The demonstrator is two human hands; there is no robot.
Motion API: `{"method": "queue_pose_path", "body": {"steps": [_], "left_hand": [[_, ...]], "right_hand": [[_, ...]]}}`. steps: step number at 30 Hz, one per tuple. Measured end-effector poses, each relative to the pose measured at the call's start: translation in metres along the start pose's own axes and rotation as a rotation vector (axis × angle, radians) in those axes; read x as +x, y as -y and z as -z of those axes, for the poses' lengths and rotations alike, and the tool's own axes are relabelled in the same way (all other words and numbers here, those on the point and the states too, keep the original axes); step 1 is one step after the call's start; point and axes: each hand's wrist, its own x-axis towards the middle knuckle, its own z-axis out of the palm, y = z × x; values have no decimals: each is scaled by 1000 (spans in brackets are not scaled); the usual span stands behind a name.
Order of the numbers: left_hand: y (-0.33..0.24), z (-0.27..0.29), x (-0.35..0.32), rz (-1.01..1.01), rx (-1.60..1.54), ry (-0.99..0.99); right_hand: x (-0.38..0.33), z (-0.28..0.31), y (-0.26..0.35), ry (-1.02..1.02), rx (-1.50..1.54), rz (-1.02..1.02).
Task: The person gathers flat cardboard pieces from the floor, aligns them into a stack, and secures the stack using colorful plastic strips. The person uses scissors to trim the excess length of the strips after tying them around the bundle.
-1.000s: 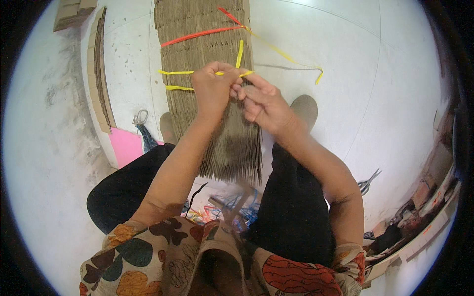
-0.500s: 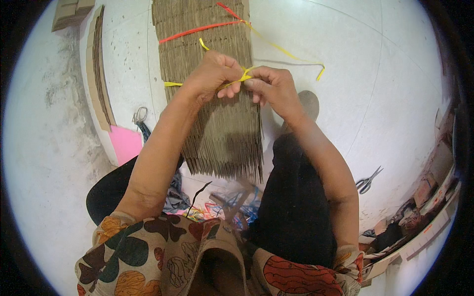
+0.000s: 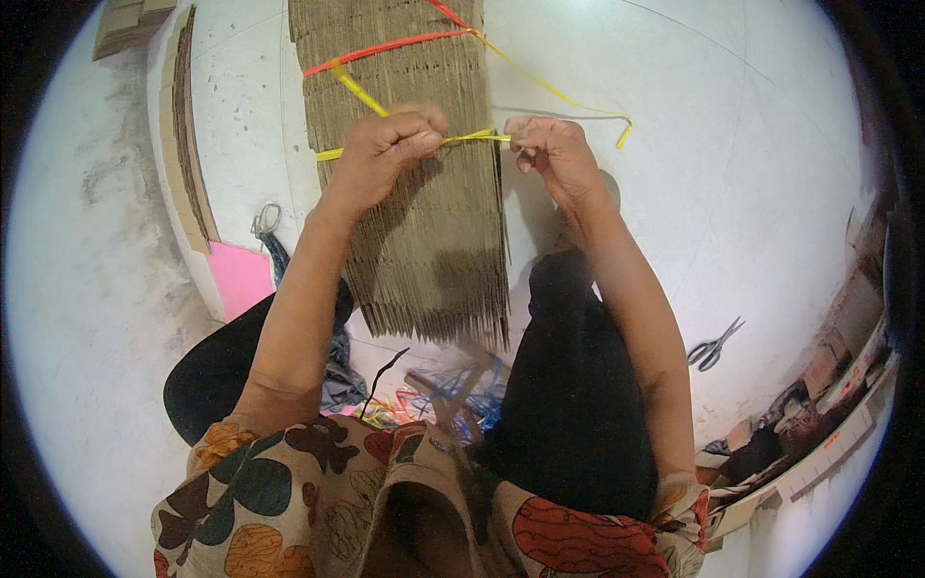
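A long stack of flat brown cardboard pieces point(image 3: 434, 260) lies on the floor in front of me, edges up. Around it runs a yellow plastic strap point(image 3: 467, 141), drawn tight and crossed near the stack's right edge. My left hand point(image 3: 385, 154) pinches one part of the strap above the stack, and a loose tail sticks up past its fingers. Just beyond the right edge, my right hand point(image 3: 559, 159) is closed on the other end. Farther up, a red strap point(image 3: 395, 53) crosses the stack, with a thin yellow length trailing from its knot.
Scissors point(image 3: 715, 345) lie on the floor to the right. Another pair point(image 3: 267, 220) rests at the left beside a pink sheet point(image 3: 239, 277). Tangled coloured straps point(image 3: 424, 405) lie between my legs. Flat cardboard point(image 3: 183, 135) stands at the left, and clutter point(image 3: 790, 433) lines the right.
My hands have moved apart, the left one leftward and the right one slightly right. The yellow strap between them is now stretched straight, and its tail reaches farther up and left.
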Motion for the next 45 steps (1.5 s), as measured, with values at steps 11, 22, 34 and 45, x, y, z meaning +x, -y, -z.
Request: {"method": "queue_pose_path", "body": {"steps": [11, 22, 34, 45], "left_hand": [[18, -4, 30, 43, -336, 113], [35, -18, 26, -106, -365, -50], [36, -17, 28, -81, -391, -32], [31, -12, 29, 30, -634, -25]], "right_hand": [[24, -13, 22, 120, 186, -168], [9, -3, 17, 99, -345, 63], [10, -18, 0, 117, 462, -12], [20, -32, 14, 5, 317, -179]]}}
